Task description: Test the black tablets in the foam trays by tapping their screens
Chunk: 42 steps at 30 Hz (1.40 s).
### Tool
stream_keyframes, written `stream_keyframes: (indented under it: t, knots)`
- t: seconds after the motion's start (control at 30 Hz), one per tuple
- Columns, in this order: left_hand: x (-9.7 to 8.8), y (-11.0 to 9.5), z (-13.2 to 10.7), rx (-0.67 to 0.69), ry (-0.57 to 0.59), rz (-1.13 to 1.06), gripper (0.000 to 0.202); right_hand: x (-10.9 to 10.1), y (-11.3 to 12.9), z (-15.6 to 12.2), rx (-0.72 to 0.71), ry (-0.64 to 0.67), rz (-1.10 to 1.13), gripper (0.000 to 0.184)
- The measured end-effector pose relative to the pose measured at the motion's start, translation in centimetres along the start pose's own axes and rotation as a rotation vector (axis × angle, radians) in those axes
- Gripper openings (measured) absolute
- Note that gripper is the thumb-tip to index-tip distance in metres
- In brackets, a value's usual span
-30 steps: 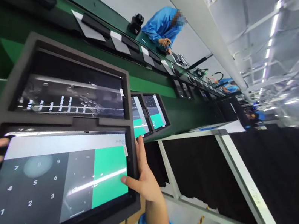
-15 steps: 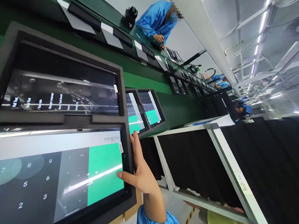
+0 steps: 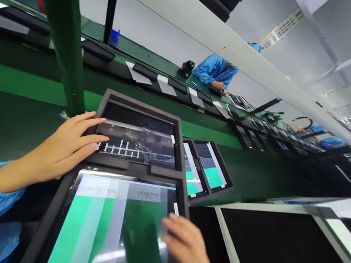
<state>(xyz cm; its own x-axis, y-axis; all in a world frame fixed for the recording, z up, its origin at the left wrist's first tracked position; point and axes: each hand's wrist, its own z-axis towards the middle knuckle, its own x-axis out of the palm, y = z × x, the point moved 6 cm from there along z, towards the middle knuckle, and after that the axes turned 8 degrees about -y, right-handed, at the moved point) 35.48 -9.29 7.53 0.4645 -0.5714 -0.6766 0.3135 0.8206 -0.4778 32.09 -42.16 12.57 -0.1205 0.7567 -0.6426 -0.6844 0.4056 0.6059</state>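
In front of me a dark foam tray (image 3: 134,167) holds two tablets in separate recesses. The farther tablet (image 3: 156,146) shows a dark screen with lines of small white text. Nearer to me, the other tablet (image 3: 142,229) is lit, with green and pale panels side by side. My left hand (image 3: 70,145) lies with its fingers apart, tips over the left edge of the farther tablet. Over the right part of the near tablet is my right hand (image 3: 190,253), slightly blurred, fingers apart and holding nothing. Whether its fingertips touch the glass, I cannot tell.
A second tray (image 3: 203,194) with two lit devices stands just to the right. Beyond runs a green conveyor line (image 3: 156,106) with sheets and dark devices. A green post (image 3: 61,36) rises at left. A co-worker in blue (image 3: 214,73) sits across the line.
My left hand has come into view at the farther tablet. My right hand has moved from the tray's edge over the near tablet, whose calculator keypad has given way to side-by-side panels.
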Motion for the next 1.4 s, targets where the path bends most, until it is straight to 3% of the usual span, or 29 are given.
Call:
stream_keyframes:
  t: [0.1, 0.23, 0.37, 0.53, 0.7, 1.03, 1.17, 1.4]
  knots:
    - [0.7, 0.4, 0.5, 0.001, 0.041, 0.031, 0.04, 4.1, 2.8, -0.3, -0.311, 0.119, -0.105, 0.031]
    - [0.8, 0.7, 0.4, 0.0, 0.067, 0.052, 0.042, 6.9, 4.1, -0.5, -0.458, 0.206, -0.249, 0.023]
    - [0.8, 0.5, 0.4, 0.001, 0.091, 0.053, 0.043, 7.4, 4.9, -0.1, -0.509, 0.209, -0.248, 0.025]
    - [-0.1, 0.3, 0.5, -0.011, -0.043, 0.038, 0.045, 8.7, 5.3, -0.4, -0.528, 0.378, -0.219, 0.024]
    - [-0.5, 0.6, 0.3, 0.001, -0.092, 0.046, 0.042, 9.9, 5.5, -1.1, -0.563, 0.481, -0.206, 0.024]
    - [-0.2, 0.9, -0.1, -0.077, -0.036, 0.103, 0.048, 8.4, 5.6, -0.7, -0.606, 0.28, -0.203, 0.016]
    - [-0.2, 0.9, -0.2, -0.089, -0.03, 0.089, 0.05, 8.6, 6.3, -0.4, -0.606, 0.345, -0.274, 0.029]
    - [-1.4, 0.9, -1.0, -0.079, -0.186, -0.039, 0.065, 10.5, 7.2, -0.7, -0.686, 0.559, -0.327, 0.032]
